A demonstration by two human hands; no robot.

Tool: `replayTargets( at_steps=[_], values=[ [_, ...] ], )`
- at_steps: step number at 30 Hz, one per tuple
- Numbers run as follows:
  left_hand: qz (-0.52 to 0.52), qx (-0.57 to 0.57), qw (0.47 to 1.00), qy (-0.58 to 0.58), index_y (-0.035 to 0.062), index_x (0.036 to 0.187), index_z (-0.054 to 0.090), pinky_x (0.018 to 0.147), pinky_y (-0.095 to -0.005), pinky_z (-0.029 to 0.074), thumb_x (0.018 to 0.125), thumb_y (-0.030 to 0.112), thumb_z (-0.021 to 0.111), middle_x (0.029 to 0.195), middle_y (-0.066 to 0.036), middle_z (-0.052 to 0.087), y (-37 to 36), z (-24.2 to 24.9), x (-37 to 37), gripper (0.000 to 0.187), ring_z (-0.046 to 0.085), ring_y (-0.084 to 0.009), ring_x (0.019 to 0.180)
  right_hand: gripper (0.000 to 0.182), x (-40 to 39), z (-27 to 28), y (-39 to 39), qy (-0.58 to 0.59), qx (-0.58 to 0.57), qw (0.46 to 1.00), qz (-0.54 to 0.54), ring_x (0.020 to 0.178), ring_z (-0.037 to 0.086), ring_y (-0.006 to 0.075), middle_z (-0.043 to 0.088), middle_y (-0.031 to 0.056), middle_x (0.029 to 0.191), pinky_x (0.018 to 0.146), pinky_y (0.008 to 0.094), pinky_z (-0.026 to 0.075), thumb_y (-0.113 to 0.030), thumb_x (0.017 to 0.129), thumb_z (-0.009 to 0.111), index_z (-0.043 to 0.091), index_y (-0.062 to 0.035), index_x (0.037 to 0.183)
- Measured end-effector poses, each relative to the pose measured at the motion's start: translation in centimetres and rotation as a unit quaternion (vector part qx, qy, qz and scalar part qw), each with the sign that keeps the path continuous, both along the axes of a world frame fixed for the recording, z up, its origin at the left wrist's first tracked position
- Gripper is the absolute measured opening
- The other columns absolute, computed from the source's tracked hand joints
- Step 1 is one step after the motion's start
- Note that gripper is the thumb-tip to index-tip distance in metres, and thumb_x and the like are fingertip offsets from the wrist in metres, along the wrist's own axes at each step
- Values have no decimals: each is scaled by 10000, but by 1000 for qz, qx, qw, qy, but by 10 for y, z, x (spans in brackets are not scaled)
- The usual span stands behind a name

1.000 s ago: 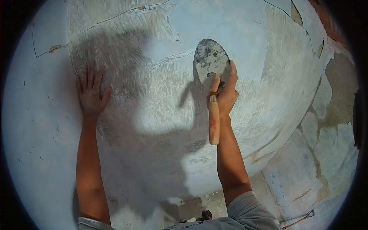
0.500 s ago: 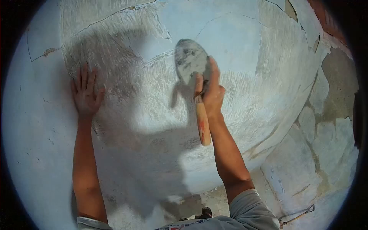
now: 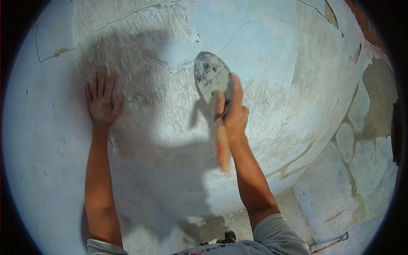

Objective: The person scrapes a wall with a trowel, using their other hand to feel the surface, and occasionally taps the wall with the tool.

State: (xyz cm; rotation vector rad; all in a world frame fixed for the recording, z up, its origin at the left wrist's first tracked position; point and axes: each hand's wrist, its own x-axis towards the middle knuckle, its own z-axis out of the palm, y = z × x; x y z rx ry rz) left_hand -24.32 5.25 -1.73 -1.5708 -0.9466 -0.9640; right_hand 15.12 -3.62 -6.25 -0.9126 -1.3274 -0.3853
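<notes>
In the head view, a trowel (image 3: 209,72) with a rounded, grey-smeared blade and a wooden handle is in my right hand (image 3: 235,117). My fingers close round its neck, and the handle hangs down past the palm, a little blurred. Blade and wall (image 3: 263,53) overlap in this view, over pale blue paint beside a scratched patch. My left hand (image 3: 103,102) lies flat on the wall with fingers spread, at the left edge of the rough, scored patch (image 3: 127,63). Shadows of my head and arms darken much of that patch.
Cracks run across the upper wall, with a small chipped spot (image 3: 60,52) at left. Stone-like paving (image 3: 327,187) lies at lower right, where a tool with a loop handle (image 3: 338,241) rests. A dark shoe (image 3: 229,236) shows at the bottom.
The wall has shifted slightly right in view, my left hand with it. The trowel has moved slightly down along the wall in my right hand, its handle swinging a little left.
</notes>
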Motion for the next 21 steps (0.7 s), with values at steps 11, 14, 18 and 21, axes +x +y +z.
replayTargets(
  at_steps=[11, 14, 18, 21],
  values=[
    [-5, 15, 1000, 1, 252, 1665, 408, 1281, -670, 120, 1024, 519, 580, 1769, -79, 301, 4, 1, -1, 715, 257, -383, 1623, 601, 9, 35, -13, 130, -41, 990, 34, 796, 808, 295, 796, 215, 979, 703, 353, 640, -194, 1082, 616, 373, -40, 1609],
    [-19, 19, 1000, 0, 256, 1664, 409, 1282, -671, 120, 1031, 516, 573, 1767, -78, 304, 6, 2, -1, 704, 250, -382, 1625, 567, -5, 13, -4, 8, -80, 997, -15, 723, 793, 274, 793, 212, 957, 627, 358, 625, -193, 1080, 619, 406, -45, 1583],
    [-12, 3, 1000, -7, 262, 1668, 403, 1281, -674, 121, 1039, 508, 564, 1768, -77, 303, 4, -2, -1, 695, 238, -384, 1629, 592, 4, 22, 0, 14, -13, 1000, -6, 684, 777, 276, 765, 240, 989, 581, 360, 600, -147, 1083, 607, 367, -35, 1612],
    [-10, 11, 1000, -8, 256, 1668, 404, 1276, -680, 126, 1043, 510, 556, 1768, -76, 303, 4, -3, 1, 691, 240, -390, 1627, 580, 2, 14, 11, 18, 54, 998, 5, 572, 718, 237, 703, 185, 771, 502, 357, 555, -132, 1086, 602, 375, -13, 1607]
  ],
)
